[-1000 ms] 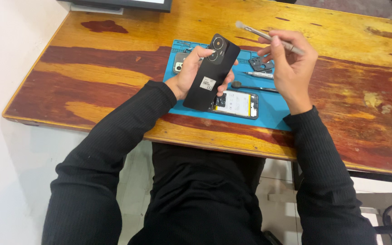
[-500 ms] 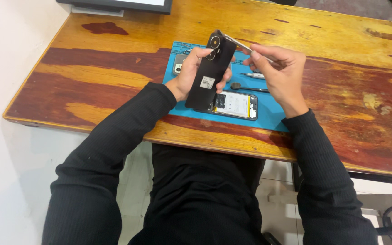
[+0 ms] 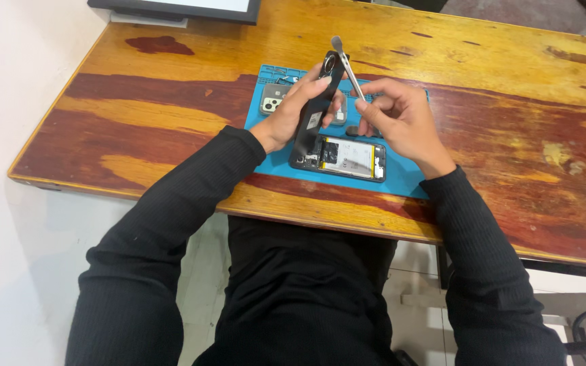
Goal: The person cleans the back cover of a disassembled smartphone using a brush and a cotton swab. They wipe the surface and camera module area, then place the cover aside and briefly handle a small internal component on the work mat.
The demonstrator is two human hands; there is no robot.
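Working the phone's back cover loose with tweezers.

Our left hand [image 3: 291, 112] grips the black back cover [image 3: 320, 102] upright at frame centre; our right hand [image 3: 395, 115] pinches metal tweezers [image 3: 347, 64] at its top edge. Next needs fine, steady tip placement.

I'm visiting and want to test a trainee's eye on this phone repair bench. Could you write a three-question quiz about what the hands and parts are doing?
1. True or false: the left hand holds the black back cover tilted up on edge.
2. What does the right hand hold? A) screwdriver B) metal tweezers C) brush
3. Fill in: the opened phone lies flat on the ____ mat.

Key: 1 true; 2 B, the metal tweezers, tips up near the cover's top; 3 blue, on the wooden table.
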